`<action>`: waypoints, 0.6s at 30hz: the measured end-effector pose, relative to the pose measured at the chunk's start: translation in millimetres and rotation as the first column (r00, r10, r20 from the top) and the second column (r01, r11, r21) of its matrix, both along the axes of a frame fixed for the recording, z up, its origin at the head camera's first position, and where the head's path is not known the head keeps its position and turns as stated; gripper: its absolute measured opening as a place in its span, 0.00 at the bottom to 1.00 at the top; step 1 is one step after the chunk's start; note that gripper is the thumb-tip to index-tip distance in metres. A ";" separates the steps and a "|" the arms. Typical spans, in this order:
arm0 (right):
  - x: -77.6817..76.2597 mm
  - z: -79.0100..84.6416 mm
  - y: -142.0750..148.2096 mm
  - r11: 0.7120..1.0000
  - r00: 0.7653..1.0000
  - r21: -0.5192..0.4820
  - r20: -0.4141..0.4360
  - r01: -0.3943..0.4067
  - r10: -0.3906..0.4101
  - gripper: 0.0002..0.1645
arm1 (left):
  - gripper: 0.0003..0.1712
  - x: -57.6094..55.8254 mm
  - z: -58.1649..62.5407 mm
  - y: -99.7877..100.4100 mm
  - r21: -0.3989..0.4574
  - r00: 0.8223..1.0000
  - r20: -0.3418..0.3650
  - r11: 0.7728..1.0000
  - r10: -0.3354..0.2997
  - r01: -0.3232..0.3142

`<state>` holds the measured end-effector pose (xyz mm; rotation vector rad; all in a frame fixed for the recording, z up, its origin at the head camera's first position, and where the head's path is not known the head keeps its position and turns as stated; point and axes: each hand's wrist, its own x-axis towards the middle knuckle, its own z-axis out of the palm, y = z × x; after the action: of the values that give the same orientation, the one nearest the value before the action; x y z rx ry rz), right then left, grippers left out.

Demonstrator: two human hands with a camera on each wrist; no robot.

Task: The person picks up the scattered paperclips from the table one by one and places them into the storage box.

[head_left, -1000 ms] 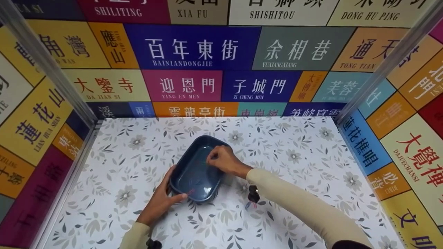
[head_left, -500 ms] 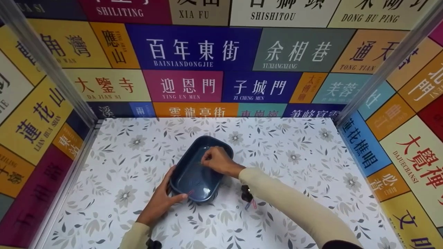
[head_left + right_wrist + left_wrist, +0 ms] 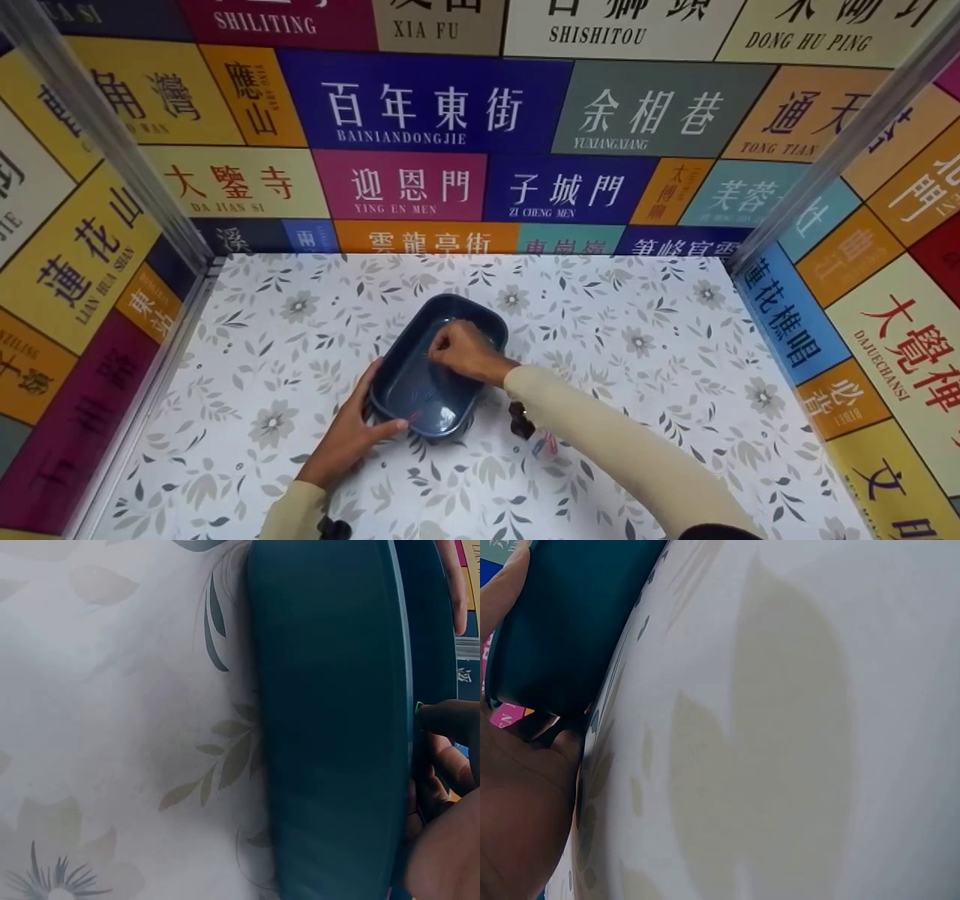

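A deep blue rectangular plastic dish (image 3: 409,384) stands at an angle on the patterned tabletop. My left hand (image 3: 351,435) grips its near left side, thumb over the rim and fingers along the outer wall. My right hand (image 3: 466,351) reaches over the far right side into the dish, thumb and fingertip pinched together. A tiny green end of what looks like a paper clip (image 3: 418,707) shows at the pinch in the right wrist view; the rest is hidden by fingers. A red paper clip (image 3: 415,416) lies inside the dish near the left thumb.
On the table right of the dish, below the right forearm, lie a blue paper clip (image 3: 538,447) and a red one (image 3: 552,444). The white floral tabletop (image 3: 637,480) is enclosed by panels with coloured lettering at the back and sides.
My right hand has moved left and slightly down inside the dish, with its pinch kept. The left hand and the dish have stayed nearly in place.
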<state>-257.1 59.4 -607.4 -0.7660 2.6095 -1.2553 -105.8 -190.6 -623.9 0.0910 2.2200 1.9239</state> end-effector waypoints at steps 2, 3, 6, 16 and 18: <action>7.6 11.7 -3.9 1.000 1.000 0.003 -0.018 0.005 -0.005 0.05 | 0.71 0.1 0.1 -0.3 -0.003 1.000 -0.002 1.000 0.001 -0.001; 12.5 20.0 -6.1 1.000 1.000 0.002 -0.023 0.003 -0.003 0.05 | 0.71 0.3 0.9 -0.4 -0.006 1.000 -0.001 1.000 -0.002 0.002; 24.8 39.8 -11.3 1.000 1.000 0.005 -0.019 -0.004 0.004 0.05 | 0.70 0.6 2.3 -0.5 -0.019 1.000 0.004 1.000 -0.007 0.007; 10.0 17.8 -9.0 0.999 1.000 -0.050 -0.026 -0.014 0.012 0.03 | 0.70 0.0 5.3 0.5 -0.049 1.000 0.008 0.999 -0.001 0.002; 4.9 10.5 -5.5 0.998 1.000 -0.060 -0.023 0.002 -0.004 0.03 | 0.70 -0.1 4.9 0.4 -0.051 1.000 0.009 0.999 -0.002 0.003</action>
<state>-252.2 53.9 -596.9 -0.7920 2.6028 -1.3394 -105.9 -190.2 -619.0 0.0773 2.2605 1.8614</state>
